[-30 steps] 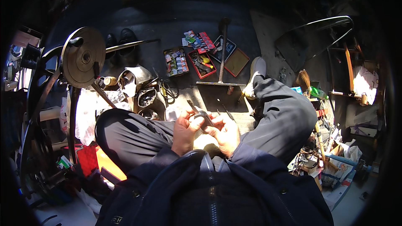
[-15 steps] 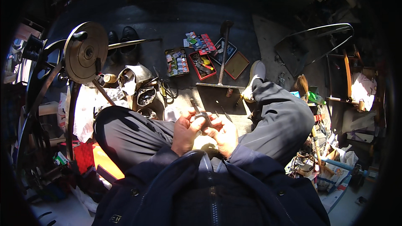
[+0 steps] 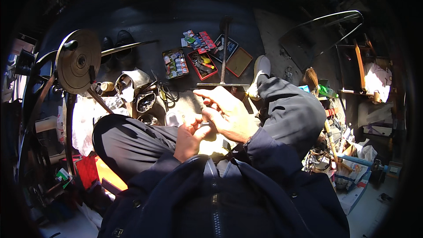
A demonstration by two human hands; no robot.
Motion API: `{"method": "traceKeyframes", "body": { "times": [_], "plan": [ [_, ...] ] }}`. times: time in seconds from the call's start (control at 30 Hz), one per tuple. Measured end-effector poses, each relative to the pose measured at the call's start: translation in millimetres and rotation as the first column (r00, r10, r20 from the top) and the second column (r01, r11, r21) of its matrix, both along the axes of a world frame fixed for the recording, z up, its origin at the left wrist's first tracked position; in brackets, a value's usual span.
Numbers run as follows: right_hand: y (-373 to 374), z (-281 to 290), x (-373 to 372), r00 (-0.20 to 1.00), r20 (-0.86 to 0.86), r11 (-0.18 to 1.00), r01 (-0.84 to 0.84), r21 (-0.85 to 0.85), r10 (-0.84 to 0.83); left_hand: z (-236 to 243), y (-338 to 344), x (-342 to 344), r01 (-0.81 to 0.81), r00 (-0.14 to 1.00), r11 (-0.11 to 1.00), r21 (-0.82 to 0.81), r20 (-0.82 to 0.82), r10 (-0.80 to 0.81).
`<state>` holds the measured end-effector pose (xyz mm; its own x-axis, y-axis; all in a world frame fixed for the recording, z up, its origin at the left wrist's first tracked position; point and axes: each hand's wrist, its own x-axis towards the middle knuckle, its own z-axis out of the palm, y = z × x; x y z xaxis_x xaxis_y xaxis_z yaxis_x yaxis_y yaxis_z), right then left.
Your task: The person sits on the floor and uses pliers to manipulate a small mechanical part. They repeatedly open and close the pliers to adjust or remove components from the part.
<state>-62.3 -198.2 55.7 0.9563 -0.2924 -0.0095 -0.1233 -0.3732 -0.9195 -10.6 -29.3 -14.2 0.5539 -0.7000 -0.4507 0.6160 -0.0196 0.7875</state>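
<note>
My left hand [image 3: 187, 141] is closed, thumb and fingers pinching a small dark object [image 3: 206, 124] that looks like a wristwatch with a strap. Much of it is hidden by the fingers. Right beside it, my right hand [image 3: 230, 117] reaches across with the index finger stretched to the left and the thumb by the object. The fingers of that hand are apart. Below the hands, a pale, sunlit surface [image 3: 213, 148] shows between my legs. A small dark piece [image 3: 226, 145] lies near my right wrist.
Ahead on the floor are a red tray [image 3: 203, 76] of tools, a box of small packs [image 3: 175, 64], a brown tray [image 3: 239, 61] and a metal T-shaped stand [image 3: 223, 57]. A wheeled machine [image 3: 78, 61] stands left. Bags and clutter crowd both sides, with a green bottle [image 3: 327, 91] right.
My right hand has come off its two-handed grip, moving up and over with the index finger extended. My left hand keeps hold of the dark object. The view has shifted slightly.
</note>
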Motion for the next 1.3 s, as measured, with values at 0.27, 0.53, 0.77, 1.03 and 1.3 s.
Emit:
{"method": "traceKeyframes", "body": {
  "times": [0.27,0.53,0.77,1.03,1.3],
  "plan": [
    [-8,-6,9,1.0,0.002,0.997,-0.007,0.082,0.006,6,1,5,0.029,0.999,0.997,0.066,0.016,-0.03],
    [27,-22,-33,0.934,-0.052,0.868,0.349,0.352,-0.354,-11,5,6,-0.173,0.965,0.978,-0.119,-0.218,0.145],
    [44,-36,-48,0.99,0.097,0.981,0.117,-0.156,-0.102,-23,12,10,-0.24,0.952,0.959,-0.149,-0.23,0.203],
    [54,-55,-49,0.913,-0.211,0.769,0.409,0.491,-0.35,-16,7,9,-0.189,0.974,0.949,-0.254,-0.173,0.147],
    [55,-77,-49,0.946,-0.174,0.768,0.325,0.552,-0.275,-13,7,10,-0.153,0.967,0.949,-0.276,-0.238,0.086]
  ]
}}
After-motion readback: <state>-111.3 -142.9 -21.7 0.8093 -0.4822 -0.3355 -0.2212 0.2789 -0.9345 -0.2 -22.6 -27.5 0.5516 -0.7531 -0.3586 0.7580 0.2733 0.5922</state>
